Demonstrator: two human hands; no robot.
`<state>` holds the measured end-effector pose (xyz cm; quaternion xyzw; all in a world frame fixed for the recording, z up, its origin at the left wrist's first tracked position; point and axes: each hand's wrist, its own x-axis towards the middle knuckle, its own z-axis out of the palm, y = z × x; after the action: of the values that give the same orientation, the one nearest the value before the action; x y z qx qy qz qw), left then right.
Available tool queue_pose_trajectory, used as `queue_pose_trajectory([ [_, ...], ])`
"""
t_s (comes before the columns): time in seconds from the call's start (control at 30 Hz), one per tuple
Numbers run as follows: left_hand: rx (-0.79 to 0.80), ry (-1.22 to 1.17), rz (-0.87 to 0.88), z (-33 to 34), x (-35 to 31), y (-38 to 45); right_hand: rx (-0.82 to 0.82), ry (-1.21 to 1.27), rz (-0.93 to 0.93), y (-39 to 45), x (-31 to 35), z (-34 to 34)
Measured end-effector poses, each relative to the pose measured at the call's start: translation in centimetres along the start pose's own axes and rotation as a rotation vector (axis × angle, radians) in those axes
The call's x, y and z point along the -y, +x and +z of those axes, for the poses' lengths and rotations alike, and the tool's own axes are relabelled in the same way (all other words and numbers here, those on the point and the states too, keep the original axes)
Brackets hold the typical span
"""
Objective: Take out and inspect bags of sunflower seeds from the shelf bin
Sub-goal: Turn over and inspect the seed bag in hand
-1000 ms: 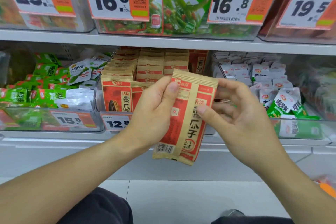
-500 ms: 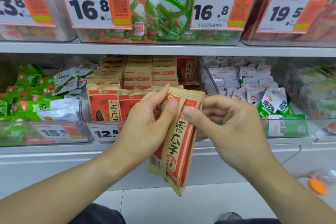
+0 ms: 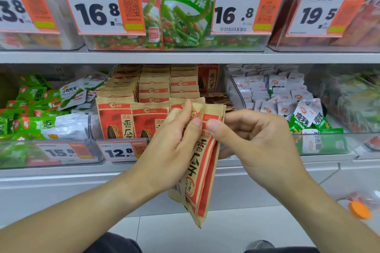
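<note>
Two sunflower seed bags (image 3: 202, 162) are held together in front of the shelf, below and just forward of the shelf bin (image 3: 93, 129). They hang tilted, top edges toward 12 o'clock and bottom corners toward 6 o'clock. The left hand (image 3: 170, 146) is curled round the upper part of the bags from the 9 o'clock side, thumb and fingertips pinched on the top edges. The right hand (image 3: 257, 139) is closed on the same top edges from the 3 o'clock side, its thumb pressed on the front bag and its fingers bent behind. More red and tan bags of the same kind are stacked upright in rows inside the bin, at 11 o'clock from the hands. A price tag (image 3: 119, 151) reading 12.8 is fixed to the bin's front, at 9 o'clock from the left hand. Green snack packets (image 3: 37, 109) are piled in the bin farther toward 9 o'clock, and white packets (image 3: 273, 94) fill the bin at 2 o'clock.
</note>
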<state>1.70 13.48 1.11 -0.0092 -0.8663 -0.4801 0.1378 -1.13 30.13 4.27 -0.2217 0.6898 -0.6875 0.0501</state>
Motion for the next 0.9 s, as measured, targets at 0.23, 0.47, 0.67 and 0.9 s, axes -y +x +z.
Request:
queue_pose_trajectory([
  [0.23, 0.072, 0.003, -0.015, -0.1, 0.3, 0.1, -0.037, 0.027, 0.054, 0.3, -0.1, -0.3],
  [0.47, 0.243, 0.079, 0.085, -0.5, -0.3, -0.6, -0.239, 0.119, 0.096, 1.4, 0.0, -2.0],
  [0.67, 0.344, 0.106, 0.115, -0.7, 0.0, -0.5, -0.315, 0.199, 0.066, 1.6, -0.2, -2.6],
  [0.9, 0.241, -0.042, 0.119, -0.4, 0.9, -0.2, -0.018, 0.201, -0.013, 1.7, -0.9, -2.7],
])
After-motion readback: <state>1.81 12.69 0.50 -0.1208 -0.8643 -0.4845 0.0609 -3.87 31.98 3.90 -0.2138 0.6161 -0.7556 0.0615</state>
